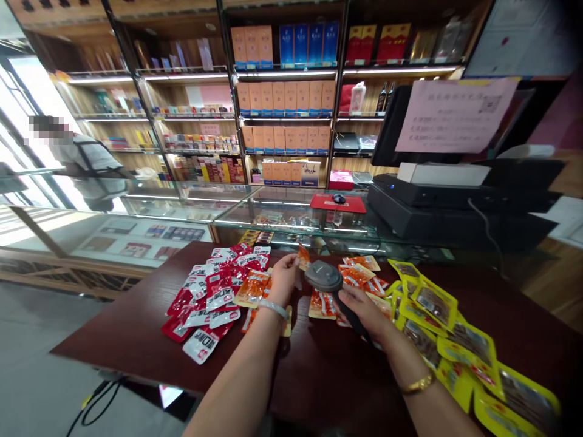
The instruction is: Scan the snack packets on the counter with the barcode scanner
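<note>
My right hand (364, 308) is wrapped round the handle of a dark grey barcode scanner (324, 276), whose head points away from me, to the left. In front of the scanner head, my left hand (286, 279) pinches a small orange snack packet (302, 257) upright. More orange packets (357, 276) lie under and beyond the scanner, with others (252, 287) beside my left wrist. On the left spreads a pile of red and white packets (219, 285). Yellow packets with clear windows (435, 303) lie heaped along the right, next to my right forearm.
Beyond the dark brown table (136, 321) stands a glass counter (282, 206) with a mouse (339, 198) on a red mat. A checkout terminal (437, 127) rises at the right. Shelves of boxes (285, 100) line the back wall. Another person (93, 161) is at the far left.
</note>
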Action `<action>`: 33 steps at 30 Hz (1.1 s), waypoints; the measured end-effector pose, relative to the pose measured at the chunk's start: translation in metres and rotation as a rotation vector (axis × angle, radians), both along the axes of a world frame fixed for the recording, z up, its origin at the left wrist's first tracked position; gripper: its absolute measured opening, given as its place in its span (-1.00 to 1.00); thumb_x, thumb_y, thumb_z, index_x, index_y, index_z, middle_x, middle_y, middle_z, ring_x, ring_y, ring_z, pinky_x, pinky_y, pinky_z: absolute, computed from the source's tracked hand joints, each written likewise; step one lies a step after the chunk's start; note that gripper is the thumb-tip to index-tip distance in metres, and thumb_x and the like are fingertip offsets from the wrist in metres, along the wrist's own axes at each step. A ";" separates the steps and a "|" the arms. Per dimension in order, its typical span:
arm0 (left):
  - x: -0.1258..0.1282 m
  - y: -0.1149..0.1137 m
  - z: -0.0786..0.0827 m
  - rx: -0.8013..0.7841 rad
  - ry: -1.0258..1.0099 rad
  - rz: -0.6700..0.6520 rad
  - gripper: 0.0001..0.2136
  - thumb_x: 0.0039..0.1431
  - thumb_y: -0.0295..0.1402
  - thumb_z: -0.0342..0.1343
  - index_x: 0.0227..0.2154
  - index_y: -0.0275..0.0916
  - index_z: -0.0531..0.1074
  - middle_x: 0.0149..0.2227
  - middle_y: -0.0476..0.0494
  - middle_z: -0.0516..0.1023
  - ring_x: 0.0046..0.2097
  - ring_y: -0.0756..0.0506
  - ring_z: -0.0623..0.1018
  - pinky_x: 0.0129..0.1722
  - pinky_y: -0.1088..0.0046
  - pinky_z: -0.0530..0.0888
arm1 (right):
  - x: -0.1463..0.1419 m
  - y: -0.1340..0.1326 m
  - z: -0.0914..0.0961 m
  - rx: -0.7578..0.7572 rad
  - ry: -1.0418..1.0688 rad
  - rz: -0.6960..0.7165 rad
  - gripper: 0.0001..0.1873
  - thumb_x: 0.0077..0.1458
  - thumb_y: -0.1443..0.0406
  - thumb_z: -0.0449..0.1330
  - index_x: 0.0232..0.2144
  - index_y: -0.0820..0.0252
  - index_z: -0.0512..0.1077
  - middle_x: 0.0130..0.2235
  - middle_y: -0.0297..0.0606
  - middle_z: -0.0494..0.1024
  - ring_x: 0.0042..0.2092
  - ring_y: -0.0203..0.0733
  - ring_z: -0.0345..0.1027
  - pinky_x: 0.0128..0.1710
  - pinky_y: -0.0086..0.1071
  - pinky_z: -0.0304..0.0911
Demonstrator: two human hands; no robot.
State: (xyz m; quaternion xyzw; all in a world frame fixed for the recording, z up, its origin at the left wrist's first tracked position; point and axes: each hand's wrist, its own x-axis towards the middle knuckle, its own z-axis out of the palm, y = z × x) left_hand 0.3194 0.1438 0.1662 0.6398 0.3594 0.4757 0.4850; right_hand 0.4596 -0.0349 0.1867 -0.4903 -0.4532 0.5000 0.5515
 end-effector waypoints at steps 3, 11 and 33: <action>0.002 -0.010 0.002 0.110 0.166 -0.154 -0.64 0.08 -0.30 0.16 -0.05 -0.29 0.55 -0.12 -0.25 0.64 -0.09 -0.18 0.60 -0.06 0.30 0.50 | -0.004 -0.002 0.004 -0.006 0.009 0.054 -0.54 0.05 -0.13 0.22 -0.34 0.13 0.36 -0.53 -0.43 0.33 -0.61 -0.37 0.11 -0.62 -0.45 0.01; -0.054 -0.019 0.045 0.367 1.052 0.029 -0.64 0.15 -0.24 0.14 -0.01 -0.21 0.52 -0.02 -0.31 0.58 0.07 -0.24 0.51 0.09 0.27 0.36 | -0.011 0.002 -0.002 -0.015 -0.103 0.132 -0.49 0.01 -0.16 0.22 -0.31 0.15 0.40 -0.53 -0.41 0.36 -0.60 -0.34 0.15 -0.65 -0.46 0.02; -0.137 -0.067 0.042 0.447 1.261 -0.001 -0.51 -0.10 -0.11 0.31 -0.03 0.02 0.47 0.02 -0.22 0.42 0.09 -0.32 0.34 0.03 0.16 0.29 | -0.062 -0.048 -0.003 -0.105 -0.212 0.054 -0.52 0.10 -0.13 0.17 -0.34 0.18 0.38 -0.54 -0.45 0.39 -0.63 -0.40 0.18 -0.68 -0.52 0.07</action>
